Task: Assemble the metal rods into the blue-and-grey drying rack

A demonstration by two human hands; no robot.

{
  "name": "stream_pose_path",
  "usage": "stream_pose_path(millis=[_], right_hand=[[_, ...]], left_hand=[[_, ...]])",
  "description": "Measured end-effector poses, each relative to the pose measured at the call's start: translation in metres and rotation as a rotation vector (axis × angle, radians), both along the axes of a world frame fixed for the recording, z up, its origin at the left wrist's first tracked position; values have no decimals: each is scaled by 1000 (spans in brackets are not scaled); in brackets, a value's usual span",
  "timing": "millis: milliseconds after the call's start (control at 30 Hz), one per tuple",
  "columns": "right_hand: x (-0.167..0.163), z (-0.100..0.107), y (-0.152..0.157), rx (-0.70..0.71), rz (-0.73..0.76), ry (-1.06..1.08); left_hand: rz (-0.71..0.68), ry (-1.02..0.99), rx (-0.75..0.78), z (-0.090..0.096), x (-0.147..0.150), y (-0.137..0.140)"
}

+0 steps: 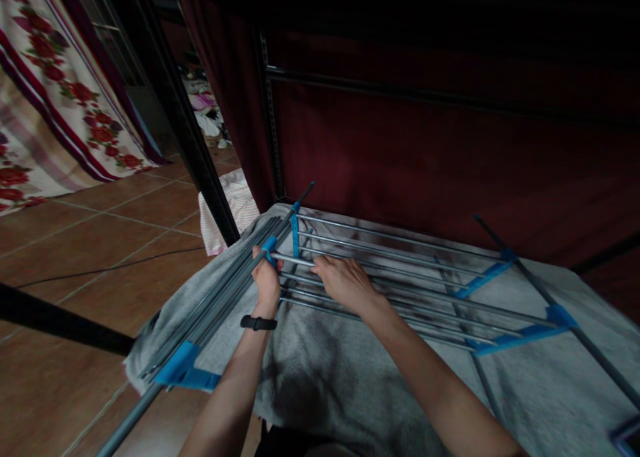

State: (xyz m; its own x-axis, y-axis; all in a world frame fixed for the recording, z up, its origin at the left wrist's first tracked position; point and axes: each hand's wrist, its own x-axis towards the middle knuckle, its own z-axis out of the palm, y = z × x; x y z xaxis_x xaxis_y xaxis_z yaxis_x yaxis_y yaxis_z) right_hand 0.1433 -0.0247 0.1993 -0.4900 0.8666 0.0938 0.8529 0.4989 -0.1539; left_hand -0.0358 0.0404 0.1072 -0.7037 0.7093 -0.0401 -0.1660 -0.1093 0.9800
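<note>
A partly built rack of grey metal tubes with blue plastic brackets lies in front of me. My left hand (pixel 267 280), with a black band on the wrist, closes around a blue bracket (pixel 270 245) on the rack's left upright. Beside it, my right hand (pixel 345 280) grips a thin metal rod (pixel 294 259) whose left end meets that bracket. Whether the rod is fully seated in it I cannot tell. Several parallel rods run to a blue bracket (pixel 525 340) on the right side. To the left lie several grey tubes (pixel 220 293) close together, with another blue bracket (pixel 180 367) near their lower end.
A grey blanket (pixel 320 370) covers the surface under the rack. Black metal posts (pixel 185 123) stand at the left, and a dark red curtain (pixel 400 157) hangs behind. Beyond are a tiled floor (pixel 135 223), a striped cloth (pixel 230 207), a cable (pixel 115 268) and a floral curtain (pixel 75 97).
</note>
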Motion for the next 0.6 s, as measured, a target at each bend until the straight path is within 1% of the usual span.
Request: stream_pose_path(millis=[133,267,333,400,500,600], right_hand=[[2,-1,3,13,19,13],[2,-2,5,10,30,11],[0,-5,5,33,29,6],[-2,-10,3,88,6,6],[-2,-21,-3,215,-43,14],[8,-31,-9,341,-87,23]], left_hand=[[-25,37,-15,7,2,-5],[-14,80,-33,12,3,-7],[-18,101,-38,15,2,-9],[-30,118,-48,18,2,-11],[-46,134,-78,25,2,-13],[-52,126,-80,33,5,-12]])
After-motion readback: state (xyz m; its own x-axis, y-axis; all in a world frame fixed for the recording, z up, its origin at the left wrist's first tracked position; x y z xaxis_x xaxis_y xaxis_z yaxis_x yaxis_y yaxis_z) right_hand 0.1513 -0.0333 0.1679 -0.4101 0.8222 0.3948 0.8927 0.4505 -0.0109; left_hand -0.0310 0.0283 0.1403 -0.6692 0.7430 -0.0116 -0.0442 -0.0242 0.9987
